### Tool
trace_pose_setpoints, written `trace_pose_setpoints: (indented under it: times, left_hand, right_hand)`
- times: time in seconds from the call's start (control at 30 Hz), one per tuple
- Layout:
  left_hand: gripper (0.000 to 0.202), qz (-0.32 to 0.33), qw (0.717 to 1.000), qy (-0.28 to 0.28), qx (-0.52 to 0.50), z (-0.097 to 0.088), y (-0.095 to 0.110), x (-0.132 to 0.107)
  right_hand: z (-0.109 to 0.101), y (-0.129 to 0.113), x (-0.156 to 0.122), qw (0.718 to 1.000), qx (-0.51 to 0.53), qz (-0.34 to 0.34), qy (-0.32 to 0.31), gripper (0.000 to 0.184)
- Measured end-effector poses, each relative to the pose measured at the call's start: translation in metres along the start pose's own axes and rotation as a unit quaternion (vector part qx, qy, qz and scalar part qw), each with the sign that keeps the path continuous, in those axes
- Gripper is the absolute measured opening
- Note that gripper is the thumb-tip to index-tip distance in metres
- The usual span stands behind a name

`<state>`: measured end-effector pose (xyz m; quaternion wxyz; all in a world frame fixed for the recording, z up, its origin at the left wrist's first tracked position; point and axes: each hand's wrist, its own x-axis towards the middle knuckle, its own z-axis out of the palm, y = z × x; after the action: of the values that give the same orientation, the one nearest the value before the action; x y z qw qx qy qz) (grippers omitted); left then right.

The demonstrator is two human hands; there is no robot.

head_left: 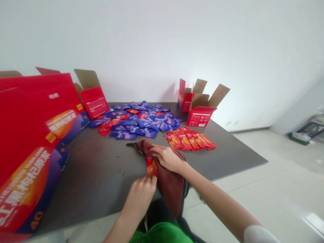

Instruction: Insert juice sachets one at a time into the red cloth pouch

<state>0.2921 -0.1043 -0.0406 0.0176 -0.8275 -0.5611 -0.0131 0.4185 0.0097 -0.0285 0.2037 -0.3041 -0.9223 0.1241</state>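
My left hand (140,195) pinches the lower end of a red-orange sachet (151,166) at the table's near edge. My right hand (167,157) presses a dark red cloth (172,185) over the sachet's upper part, fingers curled on the cloth. The cloth drapes off the table edge toward my lap. A neat row of red-orange sachets (190,139) lies just beyond my right hand. Farther back a heap of purple sachets (140,121), with a few red ones mixed in, is spread across the dark grey table (101,172).
Large red printed cartons (32,135) stand along the left side. A small open red box (94,100) sits behind the heap. Two open red boxes (199,108) stand at the back right. Pale tiled floor (278,175) lies to the right.
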Motion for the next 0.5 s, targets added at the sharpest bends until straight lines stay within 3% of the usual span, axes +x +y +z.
trace_pose_setpoints:
  times: [0.17, 0.37, 0.5]
  left_hand:
    - [0.034, 0.006, 1.0, 0.015, 0.015, 0.003, 0.0, 0.0]
    - [0.04, 0.036, 0.998, 0.024, 0.036, 0.011, -0.005, -0.001]
    - [0.041, 0.054, 0.995, 0.055, 0.058, 0.014, -0.007, -0.001]
  right_hand:
    - [0.001, -0.019, -0.026, 0.996, -0.026, -0.048, -0.077, 0.03]
    - [0.017, -0.004, -0.007, 0.991, -0.034, -0.093, -0.095, 0.03]
    - [0.022, 0.009, 0.007, 0.993, -0.022, -0.074, -0.093, 0.027]
